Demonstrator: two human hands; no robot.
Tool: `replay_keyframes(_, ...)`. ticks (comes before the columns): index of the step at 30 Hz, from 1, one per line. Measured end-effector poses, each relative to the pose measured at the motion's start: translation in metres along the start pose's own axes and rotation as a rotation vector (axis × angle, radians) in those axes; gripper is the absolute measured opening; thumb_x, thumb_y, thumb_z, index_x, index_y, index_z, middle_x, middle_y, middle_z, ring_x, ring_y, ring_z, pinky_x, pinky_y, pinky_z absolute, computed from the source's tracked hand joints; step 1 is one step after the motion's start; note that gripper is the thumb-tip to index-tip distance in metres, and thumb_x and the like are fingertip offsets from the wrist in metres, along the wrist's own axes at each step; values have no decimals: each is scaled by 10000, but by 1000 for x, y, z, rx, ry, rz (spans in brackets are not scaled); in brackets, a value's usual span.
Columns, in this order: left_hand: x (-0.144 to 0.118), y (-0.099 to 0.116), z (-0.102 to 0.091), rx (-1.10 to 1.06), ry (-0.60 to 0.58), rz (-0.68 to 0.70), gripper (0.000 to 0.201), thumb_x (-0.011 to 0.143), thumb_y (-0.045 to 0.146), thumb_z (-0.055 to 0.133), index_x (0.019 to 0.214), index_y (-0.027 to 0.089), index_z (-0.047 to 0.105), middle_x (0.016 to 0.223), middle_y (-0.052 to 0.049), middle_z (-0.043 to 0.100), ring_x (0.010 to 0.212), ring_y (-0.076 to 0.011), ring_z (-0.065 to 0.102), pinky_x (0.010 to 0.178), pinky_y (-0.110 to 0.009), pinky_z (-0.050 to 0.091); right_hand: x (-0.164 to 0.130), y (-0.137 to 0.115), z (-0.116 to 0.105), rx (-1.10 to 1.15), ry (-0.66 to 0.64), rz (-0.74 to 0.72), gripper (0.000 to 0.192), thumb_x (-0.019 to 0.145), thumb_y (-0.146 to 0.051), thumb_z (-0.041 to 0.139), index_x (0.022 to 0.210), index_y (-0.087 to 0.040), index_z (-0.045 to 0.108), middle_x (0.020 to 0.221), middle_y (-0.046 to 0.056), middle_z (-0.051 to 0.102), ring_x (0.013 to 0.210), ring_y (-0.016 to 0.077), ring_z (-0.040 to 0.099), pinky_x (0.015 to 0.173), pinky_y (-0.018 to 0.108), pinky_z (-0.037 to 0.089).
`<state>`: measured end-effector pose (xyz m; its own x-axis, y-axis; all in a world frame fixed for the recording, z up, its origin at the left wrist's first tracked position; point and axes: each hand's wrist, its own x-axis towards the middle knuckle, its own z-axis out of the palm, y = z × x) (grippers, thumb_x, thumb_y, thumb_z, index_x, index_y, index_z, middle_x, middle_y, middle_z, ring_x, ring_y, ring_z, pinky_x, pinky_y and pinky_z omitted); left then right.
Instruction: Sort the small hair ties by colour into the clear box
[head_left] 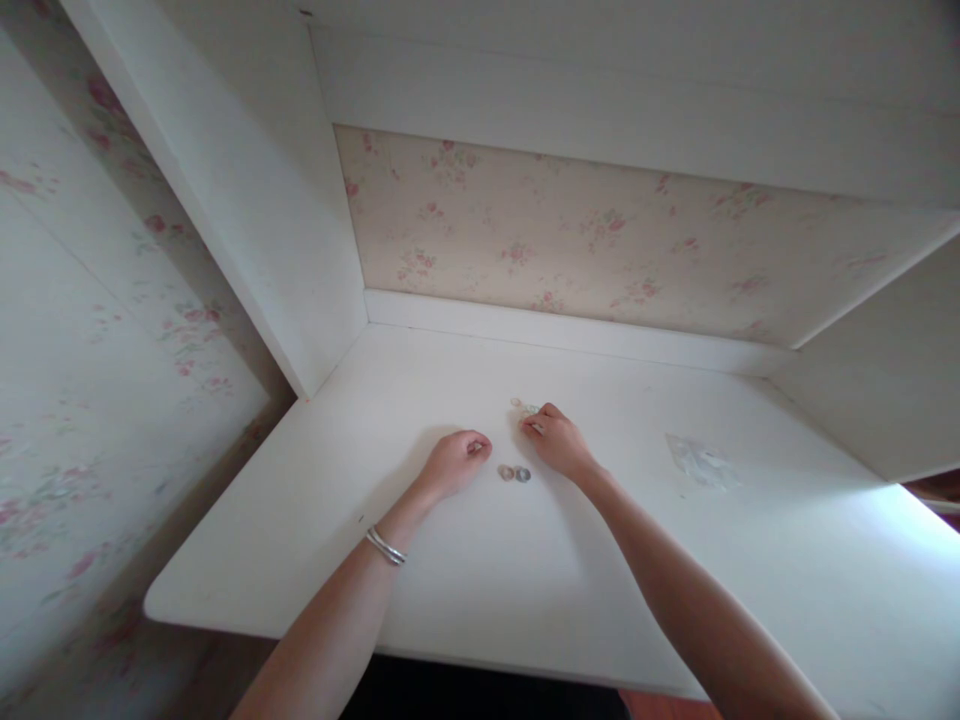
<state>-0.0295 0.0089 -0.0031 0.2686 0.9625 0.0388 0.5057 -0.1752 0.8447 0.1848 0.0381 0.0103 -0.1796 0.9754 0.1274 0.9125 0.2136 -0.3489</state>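
Observation:
My left hand [457,462] rests on the white desk with its fingers curled to a pinch. Whatever might be between those fingertips is too small to make out. My right hand [556,440] is closed too, its fingertips down at a little group of small pale loops [531,409], yellowish and greenish. Whether it grips one of them is hidden. A separate thin pinkish ring [516,402] lies just beyond. Between the hands and nearer to me are two small round things side by side, one brownish [506,473] and one dark grey [523,475].
A crumpled clear plastic bag [701,463] lies on the desk [480,580] to the right. White side panels [247,200] and an overhead shelf [600,90] enclose the desk, with flowered wallpaper [517,225] behind. Its rounded front corner [157,600] is at left.

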Motion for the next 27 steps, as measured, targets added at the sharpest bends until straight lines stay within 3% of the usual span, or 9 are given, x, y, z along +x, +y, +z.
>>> replay_keyframes(6,0,-2,1,-21,-5,15,232,804,301,500,889,191,685,905,-33,703,827,-169,632,796,-273,468,-18,6,-7,166,150,-1,258,860,-333,482,856,-212,709,827,22,566,687,114,533,681,242,399)
replay_keyframes(16,-2,3,-1,-15,-12,-26,264,810,351,495,922,192,673,911,-28,703,827,-168,636,779,-264,470,-75,9,2,239,157,66,292,863,-378,447,842,-225,694,824,24,564,674,128,547,643,260,415)
replay_keyframes(27,-1,9,0,27,-3,-52,303,830,408,470,917,183,654,856,-22,689,766,-159,621,700,-246,463,-80,8,4,97,169,-51,258,889,-293,447,826,-245,692,812,13,561,737,123,541,752,277,381)
